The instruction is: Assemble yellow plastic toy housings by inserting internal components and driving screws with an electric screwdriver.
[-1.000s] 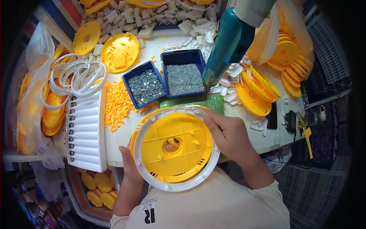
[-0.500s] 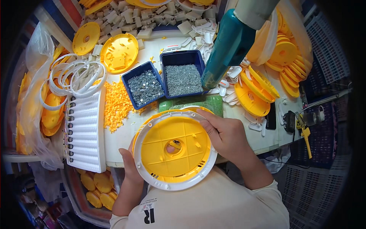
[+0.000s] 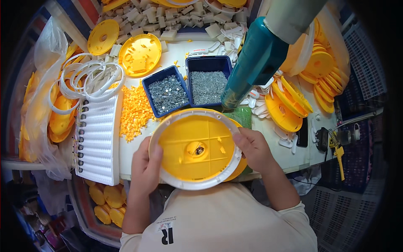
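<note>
- At centre left of the frame, the left hand (image 3: 145, 168) curls its grip around the rim of the round yellow plastic disc with a white ring (image 3: 196, 148), thumb on top.
- The disc sits at the centre of the frame, held above the near edge of the tabletop (image 3: 268, 126); I judge that both grips should press evenly so that the ring seats flush.
- At centre right, the right hand (image 3: 254, 148) clamps the opposite rim with fingers closed.
- Compared with a second ago, the disc is tilted further and shifted a little, showing its ribbed underside.
</note>
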Demonstrator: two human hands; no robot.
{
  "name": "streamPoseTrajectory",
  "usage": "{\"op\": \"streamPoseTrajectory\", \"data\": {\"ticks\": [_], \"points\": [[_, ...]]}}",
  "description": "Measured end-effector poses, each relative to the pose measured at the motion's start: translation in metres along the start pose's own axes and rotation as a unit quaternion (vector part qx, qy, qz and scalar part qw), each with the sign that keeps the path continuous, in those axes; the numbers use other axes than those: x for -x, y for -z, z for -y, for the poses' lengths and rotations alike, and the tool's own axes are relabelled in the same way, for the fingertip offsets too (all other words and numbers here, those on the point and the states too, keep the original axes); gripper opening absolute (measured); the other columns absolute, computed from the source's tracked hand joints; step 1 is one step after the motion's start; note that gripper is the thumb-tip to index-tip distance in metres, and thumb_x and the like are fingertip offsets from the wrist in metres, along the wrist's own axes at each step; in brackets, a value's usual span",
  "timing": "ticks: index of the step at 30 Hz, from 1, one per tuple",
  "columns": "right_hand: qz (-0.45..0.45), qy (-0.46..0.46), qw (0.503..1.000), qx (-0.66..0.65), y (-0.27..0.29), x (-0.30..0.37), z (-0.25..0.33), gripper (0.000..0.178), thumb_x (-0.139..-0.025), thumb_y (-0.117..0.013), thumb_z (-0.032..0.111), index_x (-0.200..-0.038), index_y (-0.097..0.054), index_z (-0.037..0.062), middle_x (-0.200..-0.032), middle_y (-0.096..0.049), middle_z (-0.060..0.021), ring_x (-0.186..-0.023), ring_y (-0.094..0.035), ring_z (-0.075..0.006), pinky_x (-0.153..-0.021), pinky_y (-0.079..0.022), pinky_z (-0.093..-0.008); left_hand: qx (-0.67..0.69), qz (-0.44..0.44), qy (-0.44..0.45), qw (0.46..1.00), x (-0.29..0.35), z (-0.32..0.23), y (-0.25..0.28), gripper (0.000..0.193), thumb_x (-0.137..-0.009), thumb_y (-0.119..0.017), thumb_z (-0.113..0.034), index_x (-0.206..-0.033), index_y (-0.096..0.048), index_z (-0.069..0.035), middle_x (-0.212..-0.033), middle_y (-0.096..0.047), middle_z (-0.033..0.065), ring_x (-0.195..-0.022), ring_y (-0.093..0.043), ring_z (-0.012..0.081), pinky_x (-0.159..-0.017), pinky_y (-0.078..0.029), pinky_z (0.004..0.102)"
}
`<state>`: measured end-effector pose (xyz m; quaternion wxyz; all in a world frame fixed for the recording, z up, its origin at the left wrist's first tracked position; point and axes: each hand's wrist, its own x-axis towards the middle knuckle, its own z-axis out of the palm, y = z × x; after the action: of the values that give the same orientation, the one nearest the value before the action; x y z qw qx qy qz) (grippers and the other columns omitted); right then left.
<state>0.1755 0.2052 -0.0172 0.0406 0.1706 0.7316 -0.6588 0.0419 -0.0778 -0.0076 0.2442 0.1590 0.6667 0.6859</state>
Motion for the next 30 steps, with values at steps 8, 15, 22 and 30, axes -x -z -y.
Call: {"op": "streamPoseTrajectory", "data": {"ticks": [8, 15, 22, 30], "points": [[0.067, -0.001, 0.993, -0.097, -0.048, 0.011, 0.009, 0.061, -0.094, -0.075, 0.007, -0.147, -0.046, -0.0015, -0.131, -0.067, -0.0107, -0.113, -0.069, -0.0162, -0.097, -0.057, -0.0315, 0.060, -0.206, -0.110, 0.971, -0.024, 0.026, -0.015, 0.036, -0.115, -0.045, -0.026, -0.122, -0.063, 0.003, -0.113, -0.069, 0.0061, -0.102, -0.061, 0.0095, -0.092, -0.049, 0.0266], [-0.040, 0.073, 0.984, -0.159, -0.059, 0.009, 0.004, 0.046, -0.096, -0.074, 0.017, -0.135, -0.058, -0.0033, -0.116, -0.072, -0.0071, -0.093, -0.068, -0.0083, -0.079, -0.056, -0.0267, 0.090, -0.195, -0.082, 0.973, -0.029, 0.029, -0.023, 0.036, -0.114, -0.048, -0.028, -0.127, -0.062, 0.003, -0.115, -0.069, 0.0052, -0.104, -0.062, 0.0100, -0.095, -0.050, 0.0287], [0.050, 0.050, 0.997, -0.024, -0.019, 0.005, 0.020, 0.040, -0.104, -0.066, 0.020, -0.133, -0.061, -0.0057, -0.120, -0.071, -0.0070, -0.102, -0.067, -0.0106, -0.088, -0.055, -0.0276, -0.032, -0.026, -0.020, 0.999, -0.019, 0.016, 0.011, 0.031, -0.111, -0.056, -0.025, -0.119, -0.069, 0.001, -0.096, -0.063, -0.0029, -0.089, -0.053, 0.0040, -0.077, -0.043, 0.0234], [0.089, -0.010, 0.870, -0.485, 0.001, -0.005, -0.002, 0.039, -0.106, -0.063, 0.016, -0.141, -0.061, -0.0014, -0.113, -0.074, -0.0126, -0.106, -0.070, -0.0196, -0.099, -0.055, -0.0323, 0.057, 0.017, -0.004, 0.998, -0.008, 0.021, -0.009, 0.032, -0.110, -0.055, -0.022, -0.127, -0.066, 0.003, -0.104, -0.067, -0.0001, -0.094, -0.057, 0.0046, -0.082, -0.046, 0.0238]]}}
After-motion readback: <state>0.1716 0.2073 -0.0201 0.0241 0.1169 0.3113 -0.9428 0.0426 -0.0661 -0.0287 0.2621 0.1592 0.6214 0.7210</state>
